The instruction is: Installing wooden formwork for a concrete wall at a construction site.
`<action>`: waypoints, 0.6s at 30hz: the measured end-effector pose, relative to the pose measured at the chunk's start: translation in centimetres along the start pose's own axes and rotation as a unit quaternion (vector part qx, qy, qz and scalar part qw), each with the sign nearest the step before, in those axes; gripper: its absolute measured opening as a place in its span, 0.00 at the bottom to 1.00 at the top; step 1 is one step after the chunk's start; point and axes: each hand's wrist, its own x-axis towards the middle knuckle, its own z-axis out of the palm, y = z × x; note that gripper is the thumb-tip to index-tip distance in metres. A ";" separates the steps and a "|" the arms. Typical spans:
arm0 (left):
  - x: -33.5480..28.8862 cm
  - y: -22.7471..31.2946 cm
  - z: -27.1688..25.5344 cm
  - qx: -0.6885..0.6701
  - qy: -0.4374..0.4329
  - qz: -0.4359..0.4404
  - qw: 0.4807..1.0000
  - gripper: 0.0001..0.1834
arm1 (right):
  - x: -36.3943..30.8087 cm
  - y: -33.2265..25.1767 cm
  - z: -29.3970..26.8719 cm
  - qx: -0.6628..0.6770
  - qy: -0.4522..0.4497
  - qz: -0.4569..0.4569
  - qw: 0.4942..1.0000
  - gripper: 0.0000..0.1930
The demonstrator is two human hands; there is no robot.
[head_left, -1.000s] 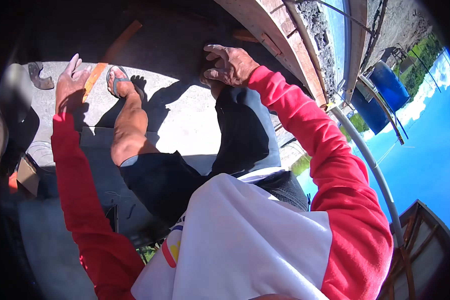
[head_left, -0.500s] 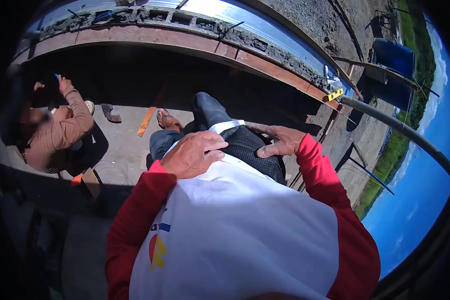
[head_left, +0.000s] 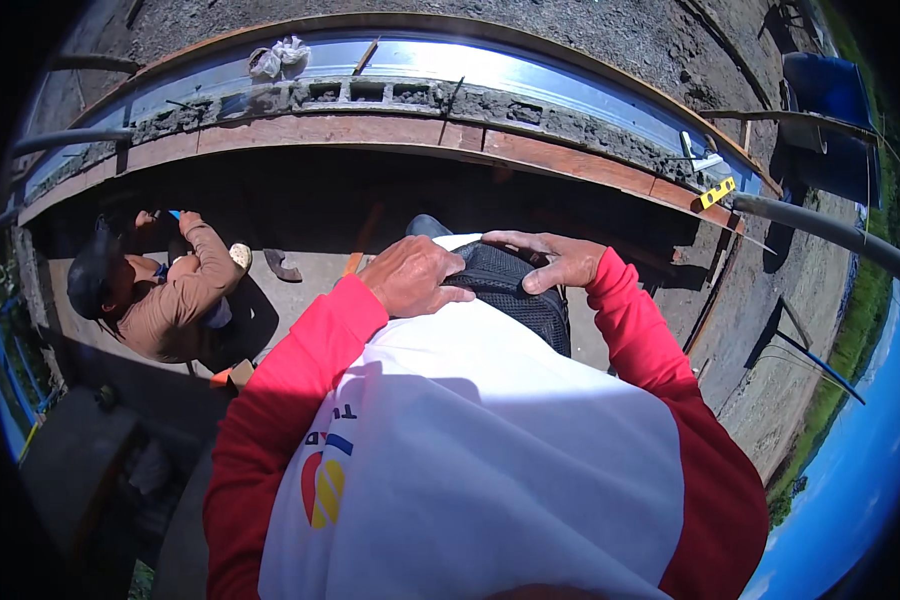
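Observation:
A black mesh waist bag (head_left: pixel 515 290) sits at my waist, over the hem of my white shirt (head_left: pixel 490 430). My right hand (head_left: pixel 565 264) grips its right side, the thumb on the near face and the fingers over the top edge. At the bag's left end is my left hand (head_left: pixel 417 275), its fingers curled and pressed against the top edge by the zipper line. Whether a small zipper pull lies between those fingertips cannot be made out. The inside of the bag is hidden.
On the left a co-worker (head_left: pixel 160 290) crouches, holding something blue. Ahead runs a hollow-block wall (head_left: pixel 370 95) with a wooden form board (head_left: pixel 320 132). A yellow spirit level (head_left: pixel 717 193) lies on it, near a grey pipe (head_left: pixel 820 222). Blue drums (head_left: pixel 835 130) stand beyond at right.
The view has shifted, so more of the wall and ground beyond shows. Both hands stay on the waist bag, and my left hand's fingers have moved slightly along its top edge.

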 end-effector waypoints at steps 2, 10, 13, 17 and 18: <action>0.8 0.3 0.3 0.033 -0.047 -0.073 0.996 0.16 | -0.2 0.2 -0.8 0.003 -0.023 -0.048 0.999 0.41; 3.4 1.4 1.0 0.009 -0.040 -0.058 0.997 0.12 | -1.8 0.3 -3.5 -0.036 -0.040 -0.017 0.998 0.45; 4.5 1.9 1.1 0.012 -0.040 -0.040 0.998 0.11 | -2.3 0.4 -4.5 -0.044 -0.054 -0.030 0.997 0.44; 5.6 2.2 0.9 0.035 -0.058 -0.050 0.996 0.12 | -2.2 0.2 -5.1 -0.010 -0.074 -0.016 0.997 0.42; 5.6 2.4 0.9 0.025 -0.064 -0.067 0.995 0.12 | -1.7 0.0 -4.9 -0.051 -0.046 -0.035 0.997 0.40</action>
